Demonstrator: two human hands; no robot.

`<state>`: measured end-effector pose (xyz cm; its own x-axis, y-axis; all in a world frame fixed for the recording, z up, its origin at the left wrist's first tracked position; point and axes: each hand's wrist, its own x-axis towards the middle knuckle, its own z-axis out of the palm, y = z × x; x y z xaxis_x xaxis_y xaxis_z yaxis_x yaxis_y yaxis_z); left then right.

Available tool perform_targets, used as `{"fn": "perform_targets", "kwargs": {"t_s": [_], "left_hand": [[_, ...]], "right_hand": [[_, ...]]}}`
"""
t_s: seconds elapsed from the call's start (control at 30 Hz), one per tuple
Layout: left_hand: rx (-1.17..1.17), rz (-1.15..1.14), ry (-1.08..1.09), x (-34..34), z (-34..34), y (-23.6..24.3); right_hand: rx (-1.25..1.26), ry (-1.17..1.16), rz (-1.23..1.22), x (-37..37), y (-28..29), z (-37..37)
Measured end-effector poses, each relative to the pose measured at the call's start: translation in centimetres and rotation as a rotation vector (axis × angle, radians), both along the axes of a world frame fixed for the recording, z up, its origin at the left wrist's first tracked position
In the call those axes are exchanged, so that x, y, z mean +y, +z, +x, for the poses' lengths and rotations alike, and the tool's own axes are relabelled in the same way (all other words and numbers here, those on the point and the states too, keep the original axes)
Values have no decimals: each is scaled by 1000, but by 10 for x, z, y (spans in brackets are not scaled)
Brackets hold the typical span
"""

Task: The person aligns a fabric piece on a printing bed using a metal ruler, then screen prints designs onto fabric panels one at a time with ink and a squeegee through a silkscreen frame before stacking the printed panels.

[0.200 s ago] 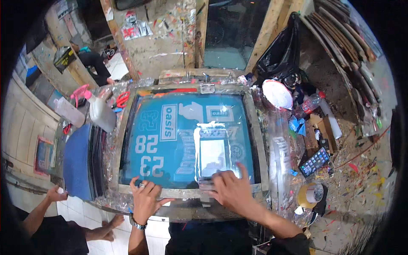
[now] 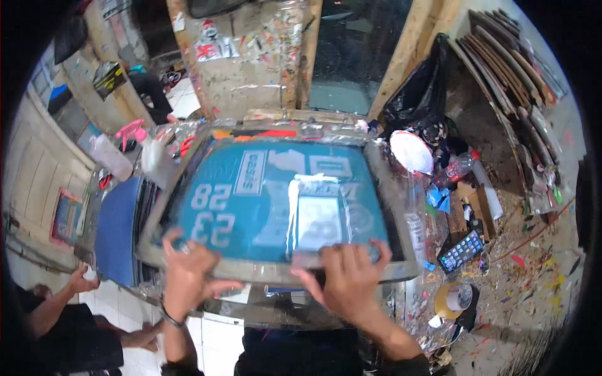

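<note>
Two hands, the left point(image 2: 190, 276) and the right point(image 2: 350, 282), each with grip pinching the screen's point(image 2: 276, 210) near edge, had just tilted it up, so it no longer lay flat on the counter point(image 2: 295, 308).

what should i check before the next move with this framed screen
1. Left hand on the screen frame: ok, at its near edge.
2. Right hand on the frame: ok, also at the near edge.
3. Frame lying flat: not ok, its near edge looks raised.
4. Phone clear of the frame: ok, lies apart on the right.
5. Tape roll clear: ok, also apart.
6. Frame's underside clean: cannot tell, hidden.
</note>
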<state>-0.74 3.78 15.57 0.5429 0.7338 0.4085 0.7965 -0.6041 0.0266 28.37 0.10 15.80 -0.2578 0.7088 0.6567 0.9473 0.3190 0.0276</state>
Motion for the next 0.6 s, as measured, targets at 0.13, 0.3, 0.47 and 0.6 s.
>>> {"fn": "perform_targets", "kwargs": {"t_s": [0.13, 0.3, 0.47, 0.6], "left_hand": [[-90, 242, 91, 43, 11, 85], [-483, 721, -21, 91, 74, 6], [-275, -7, 51, 144, 97, -121], [4, -35, 230, 91, 73, -146]], "right_hand": [[20, 64, 206, 79, 83, 6], [-399, -79, 123, 146, 182, 34], [31, 30, 183, 151, 192, 6], [124, -30, -125, 159, 213, 15]]}}
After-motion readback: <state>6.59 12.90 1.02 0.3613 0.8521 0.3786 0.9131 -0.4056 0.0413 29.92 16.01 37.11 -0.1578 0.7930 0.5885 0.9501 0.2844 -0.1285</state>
